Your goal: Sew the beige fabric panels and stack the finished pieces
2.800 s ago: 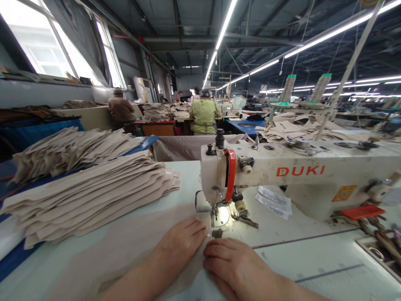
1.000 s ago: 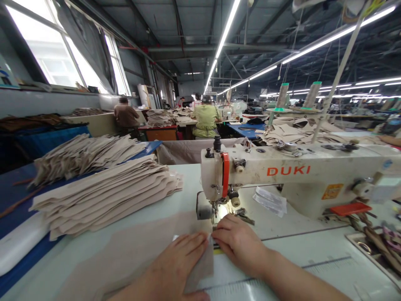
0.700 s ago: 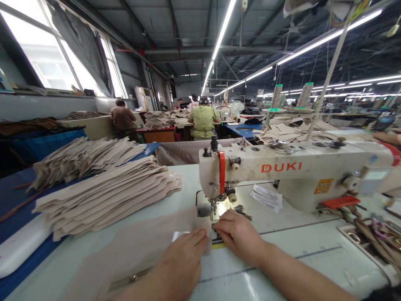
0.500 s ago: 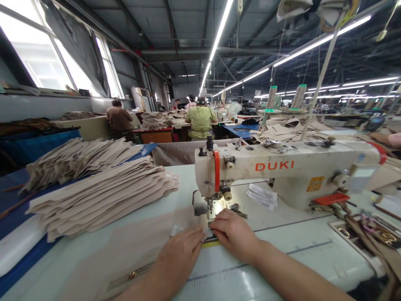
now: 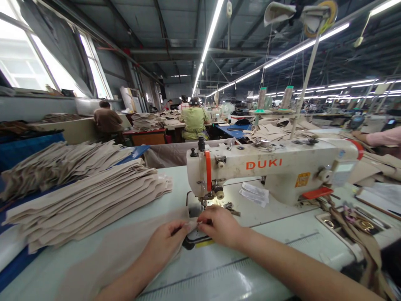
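A beige fabric piece (image 5: 115,244) lies on the pale sewing table, left of the sewing machine (image 5: 269,167) marked DUKI. My left hand (image 5: 164,242) is closed, thumb and fingers pinching the fabric's edge just in front of the needle area. Opposite it, my right hand (image 5: 221,225) is also closed, pinching the tip of the same light fabric. Both sets of fingertips nearly meet there. Under the machine's lamp, the presser foot (image 5: 203,202) stands just behind my right fingers, partly hidden by them. A small white bit shows between the hands, too small to make out.
A tall stack of beige fabric pieces (image 5: 90,200) stands on the left, with another pile (image 5: 62,167) behind. White labels (image 5: 254,193) rest on the machine bed. A recessed tray (image 5: 354,230) holds straps and metal rings at right. A co-worker's arm (image 5: 382,137) reaches in from the far right.
The view has swung slightly right. My left hand has turned from lying flatter over the fabric to pinching its edge. A brass-coloured fitting beside my left forearm has gone out of sight.
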### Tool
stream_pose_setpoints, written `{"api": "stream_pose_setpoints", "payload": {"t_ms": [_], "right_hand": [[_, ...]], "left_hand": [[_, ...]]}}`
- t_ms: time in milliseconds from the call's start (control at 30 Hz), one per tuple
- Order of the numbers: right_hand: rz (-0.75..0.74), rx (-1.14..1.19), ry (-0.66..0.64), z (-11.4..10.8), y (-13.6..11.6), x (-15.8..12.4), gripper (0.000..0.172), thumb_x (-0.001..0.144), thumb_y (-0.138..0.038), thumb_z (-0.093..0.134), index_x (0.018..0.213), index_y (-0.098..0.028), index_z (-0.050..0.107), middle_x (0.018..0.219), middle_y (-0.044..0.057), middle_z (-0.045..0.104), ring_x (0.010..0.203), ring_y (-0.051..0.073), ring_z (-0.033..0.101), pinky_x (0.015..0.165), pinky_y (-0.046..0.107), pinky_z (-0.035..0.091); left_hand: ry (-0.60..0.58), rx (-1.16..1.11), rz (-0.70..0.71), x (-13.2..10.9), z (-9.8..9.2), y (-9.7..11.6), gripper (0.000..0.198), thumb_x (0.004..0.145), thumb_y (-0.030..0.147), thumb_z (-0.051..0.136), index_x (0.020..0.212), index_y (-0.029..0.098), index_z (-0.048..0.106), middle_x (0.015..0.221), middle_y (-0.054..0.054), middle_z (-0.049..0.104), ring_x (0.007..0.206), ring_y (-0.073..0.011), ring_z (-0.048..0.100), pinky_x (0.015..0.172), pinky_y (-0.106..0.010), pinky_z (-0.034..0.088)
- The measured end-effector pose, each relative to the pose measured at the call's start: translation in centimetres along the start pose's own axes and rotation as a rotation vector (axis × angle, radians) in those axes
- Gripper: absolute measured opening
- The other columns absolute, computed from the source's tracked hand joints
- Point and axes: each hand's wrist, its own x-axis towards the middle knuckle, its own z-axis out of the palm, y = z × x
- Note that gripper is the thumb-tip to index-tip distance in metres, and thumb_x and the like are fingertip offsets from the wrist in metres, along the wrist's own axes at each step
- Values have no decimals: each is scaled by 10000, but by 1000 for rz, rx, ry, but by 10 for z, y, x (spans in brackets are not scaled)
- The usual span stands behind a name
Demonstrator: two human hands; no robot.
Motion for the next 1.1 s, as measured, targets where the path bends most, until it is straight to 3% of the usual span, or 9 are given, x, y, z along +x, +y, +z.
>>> {"api": "stream_pose_setpoints", "payload": {"t_ms": [167, 500, 633, 867, 1000, 1100], "right_hand": [[-67, -15, -6, 2, 1, 1, 95, 844, -160, 623, 823, -188, 711, 767, 9, 677, 746, 142, 600, 692, 213, 416], [-138, -101, 37, 0, 0, -6, 102, 869, -165, 578, 895, -186, 674, 822, 26, 680, 784, 151, 607, 707, 224, 428], [-168, -155, 36, 1, -2, -6, 99, 865, -164, 566, 841, -187, 659, 810, 31, 673, 779, 159, 599, 705, 234, 421], [-10, -203, 195, -7, 1, -7, 119, 835, -107, 531, 798, -174, 622, 819, 60, 663, 796, 182, 590, 689, 260, 410], [-29, -140, 256, -21, -9, -25, 103, 825, -116, 541, 785, -195, 594, 786, 25, 649, 771, 164, 585, 678, 248, 412], [-89, 47, 300, -43, -23, -61, 127, 870, -151, 504, 769, -203, 559, 750, 15, 616, 724, 149, 573, 653, 242, 422]], "left_hand": [[42, 77, 30, -2, 0, 1, 476, 704, 639, 540, 635, 181, 650, 619, -17, 635, 633, -198, 586, 618, -279, 458], [30, 82, 52, -3, 2, -3, 421, 754, 571, 519, 683, 178, 650, 642, -16, 645, 656, -200, 595, 628, -280, 466], [23, 103, 52, -5, 3, -2, 404, 760, 547, 494, 661, 181, 635, 624, -10, 625, 640, -190, 574, 601, -268, 453], [25, 145, 54, -5, 3, -3, 380, 767, 519, 472, 649, 189, 619, 625, -5, 635, 636, -184, 579, 617, -262, 450], [22, 154, 59, -4, 3, -5, 390, 773, 532, 469, 656, 192, 622, 643, -11, 660, 663, -199, 604, 635, -267, 458], [31, 193, 53, -5, 3, -4, 399, 767, 538, 462, 656, 195, 633, 638, -11, 662, 667, -211, 609, 636, -274, 456]]}}
